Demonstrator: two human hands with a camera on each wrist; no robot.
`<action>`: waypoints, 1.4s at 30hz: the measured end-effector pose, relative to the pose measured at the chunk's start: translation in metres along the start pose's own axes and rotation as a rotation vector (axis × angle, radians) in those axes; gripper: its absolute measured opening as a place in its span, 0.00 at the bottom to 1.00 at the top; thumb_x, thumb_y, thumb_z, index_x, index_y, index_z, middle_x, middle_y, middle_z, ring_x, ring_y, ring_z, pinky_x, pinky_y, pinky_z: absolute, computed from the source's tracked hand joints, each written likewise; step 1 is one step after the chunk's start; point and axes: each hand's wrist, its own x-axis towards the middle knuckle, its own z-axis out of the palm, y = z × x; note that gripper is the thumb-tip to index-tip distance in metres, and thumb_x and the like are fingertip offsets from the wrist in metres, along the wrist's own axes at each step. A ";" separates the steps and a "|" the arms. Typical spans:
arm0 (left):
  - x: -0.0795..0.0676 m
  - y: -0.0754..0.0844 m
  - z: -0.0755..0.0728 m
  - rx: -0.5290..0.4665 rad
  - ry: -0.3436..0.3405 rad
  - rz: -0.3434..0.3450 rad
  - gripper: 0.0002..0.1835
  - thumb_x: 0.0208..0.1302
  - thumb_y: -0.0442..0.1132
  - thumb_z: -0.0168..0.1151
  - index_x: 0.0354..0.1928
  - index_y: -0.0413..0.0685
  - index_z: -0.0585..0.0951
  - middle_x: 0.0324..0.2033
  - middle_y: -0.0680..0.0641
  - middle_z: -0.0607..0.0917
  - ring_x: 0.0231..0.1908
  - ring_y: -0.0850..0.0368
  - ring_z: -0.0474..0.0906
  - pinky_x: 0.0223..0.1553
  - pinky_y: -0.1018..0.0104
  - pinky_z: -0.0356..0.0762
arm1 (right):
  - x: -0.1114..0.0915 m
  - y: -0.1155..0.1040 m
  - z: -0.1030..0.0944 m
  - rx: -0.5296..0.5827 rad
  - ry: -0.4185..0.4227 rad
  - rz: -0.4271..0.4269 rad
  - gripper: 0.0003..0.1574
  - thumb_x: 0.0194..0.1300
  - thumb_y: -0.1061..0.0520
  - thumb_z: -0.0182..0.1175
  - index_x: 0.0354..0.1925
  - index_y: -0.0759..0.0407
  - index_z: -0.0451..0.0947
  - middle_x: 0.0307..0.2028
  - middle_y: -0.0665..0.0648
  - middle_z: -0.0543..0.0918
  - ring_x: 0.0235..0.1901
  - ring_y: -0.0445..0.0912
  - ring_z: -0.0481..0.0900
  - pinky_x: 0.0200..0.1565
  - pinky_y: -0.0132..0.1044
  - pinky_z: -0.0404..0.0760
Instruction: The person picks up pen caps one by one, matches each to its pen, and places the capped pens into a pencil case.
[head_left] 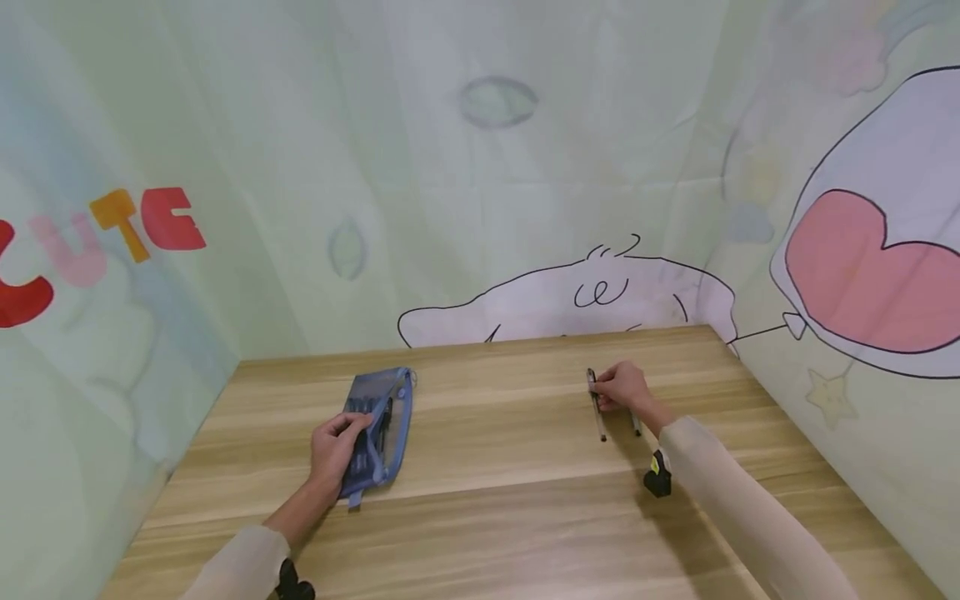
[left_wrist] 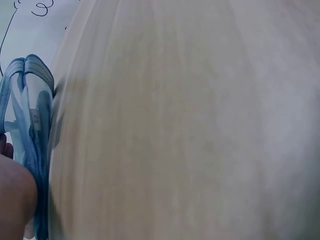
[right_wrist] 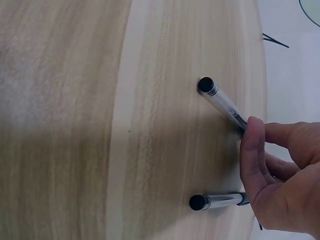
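On the left of the table lies a blue pencil case [head_left: 373, 386] with its zipped side gaping; dark pens [head_left: 386, 425] show inside it. My left hand [head_left: 333, 446] pinches the case's flap between thumb and fingers. In the left wrist view the case [left_wrist: 31, 95] stands at the left border, partly behind the hand [left_wrist: 17, 192]. My right hand [head_left: 624, 387] pinches a clear-barrelled pen [right_wrist: 222, 104] with a black end, thumb and fingertips at its middle. A second similar pen [right_wrist: 220, 201] lies on the wood beside it, partly hidden behind the right hand [right_wrist: 285, 185].
The wood-grain table [head_left: 487, 467] ends at a printed cloth backdrop [head_left: 420, 208] at the back and both sides. Black devices [head_left: 657, 475] sit at both sleeve cuffs.
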 end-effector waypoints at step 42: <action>-0.002 -0.001 0.002 -0.053 0.047 0.021 0.06 0.64 0.39 0.70 0.34 0.43 0.91 0.23 0.71 0.84 0.34 0.72 0.78 0.40 0.82 0.74 | -0.002 -0.043 0.061 0.615 -0.172 0.138 0.28 0.72 0.66 0.61 0.63 0.82 0.69 0.28 0.50 0.87 0.28 0.37 0.86 0.38 0.26 0.88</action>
